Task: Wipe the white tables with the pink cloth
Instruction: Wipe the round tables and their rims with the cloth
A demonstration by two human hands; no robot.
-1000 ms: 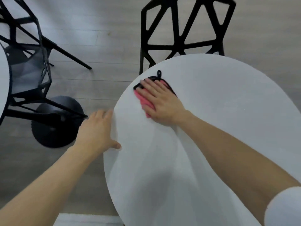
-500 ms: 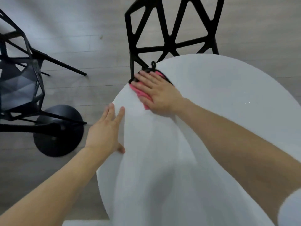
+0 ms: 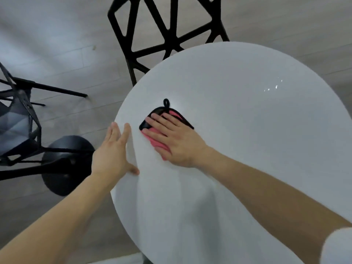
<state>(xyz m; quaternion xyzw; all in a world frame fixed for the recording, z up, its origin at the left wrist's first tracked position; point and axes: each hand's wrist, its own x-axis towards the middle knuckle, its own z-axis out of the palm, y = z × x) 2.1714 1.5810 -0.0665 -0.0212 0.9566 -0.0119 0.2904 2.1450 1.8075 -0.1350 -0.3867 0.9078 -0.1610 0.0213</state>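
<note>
The cloth (image 3: 156,142) has come in from the far-left rim of the table (image 3: 247,130), where it lay half a second ago, and now sits further onto the top, with bare white surface all round it. The right hand (image 3: 175,139) has come with it. The left hand (image 3: 112,153) was further from the cloth before and now lies just beside it.

The cloth is soft, pink and bunched, with a black border and a small black loop (image 3: 166,102) at its far corner. The table top is round, smooth and glossy, catching small glints of light.

The right hand lies flat on the cloth, fingers straight and slightly spread, pressing it down; pink shows on the left of the palm and between the fingers. The left hand is flat too, fingers straight, resting on the near-left rim and holding nothing.

A white sleeve (image 3: 337,246) shows at the lower right. Beyond the table stands a black chair (image 3: 167,31) of open triangular struts. A second one (image 3: 17,126) and a round black base (image 3: 64,164) stand to the left on the pale plank floor (image 3: 57,44).
</note>
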